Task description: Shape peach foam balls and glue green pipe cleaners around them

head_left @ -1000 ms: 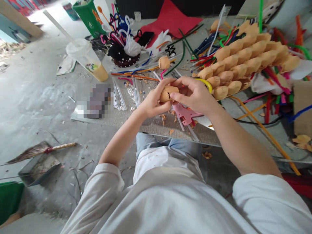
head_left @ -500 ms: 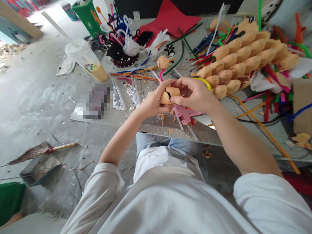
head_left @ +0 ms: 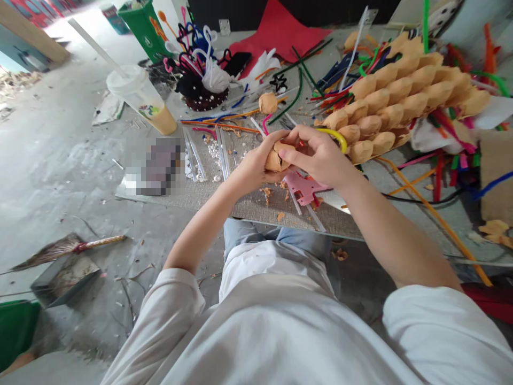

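Note:
Both of my hands are closed round a small orange crepe-paper ball held just above the grey mat. My left hand cups it from the left and below. My right hand pinches its right side with thumb and forefinger; a yellow loop shows by its knuckles. Under my hands lie a pink plastic piece and orange paper scraps. Right of my hands is a big cluster of the same orange paper balls.
A lidded drink cup with a straw stands at the left of the table. Pipe cleaners in many colours, a red felt sheet, pearl beads and one loose orange ball lie behind. A broom and dustpan lie on the floor.
My hands have worked the orange ball slightly, the right fingers closing further over it. Everything else stays put.

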Available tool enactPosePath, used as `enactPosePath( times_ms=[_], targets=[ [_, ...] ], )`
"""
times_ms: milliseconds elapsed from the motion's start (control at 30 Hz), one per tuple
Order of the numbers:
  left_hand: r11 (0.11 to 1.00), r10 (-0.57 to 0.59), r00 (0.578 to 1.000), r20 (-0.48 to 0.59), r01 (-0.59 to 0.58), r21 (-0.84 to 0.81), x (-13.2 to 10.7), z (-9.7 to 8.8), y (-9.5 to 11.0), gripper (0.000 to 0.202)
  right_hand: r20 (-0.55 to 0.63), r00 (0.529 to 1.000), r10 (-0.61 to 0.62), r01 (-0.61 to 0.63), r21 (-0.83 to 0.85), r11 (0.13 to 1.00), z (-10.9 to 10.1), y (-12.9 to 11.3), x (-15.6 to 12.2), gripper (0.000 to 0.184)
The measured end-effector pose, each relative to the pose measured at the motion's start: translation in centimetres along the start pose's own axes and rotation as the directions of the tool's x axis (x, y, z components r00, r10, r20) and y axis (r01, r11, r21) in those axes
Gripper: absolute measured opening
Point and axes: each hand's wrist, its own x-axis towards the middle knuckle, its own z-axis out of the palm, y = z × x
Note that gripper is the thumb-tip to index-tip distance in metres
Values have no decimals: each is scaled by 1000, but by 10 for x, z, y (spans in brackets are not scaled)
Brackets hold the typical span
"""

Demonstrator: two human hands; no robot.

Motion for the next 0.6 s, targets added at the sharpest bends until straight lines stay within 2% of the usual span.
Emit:
enactPosePath(
  times_ms=[100, 267, 433, 600],
  targets=[
    [1000, -1, 1000, -9, 1, 11, 0, 0, 0, 70, -36, 999, -1, 1, -1, 1000, 4, 3, 0, 39],
    [998, -56, 997, -56, 58, 26, 0, 0, -4, 76, -31, 997, -75, 73, -67, 995, 5, 1, -2, 37],
    [999, -22, 997, -70, 20, -31, -1, 0, -3, 71, -28, 989, -149, 143, -148, 979, 6, -3, -4, 28],
    [1000, -6, 998, -57, 4, -28, -1, 0, -1, 70, -37, 985, -169, 160, -171, 972, 7, 0, -5, 23]
  ],
)
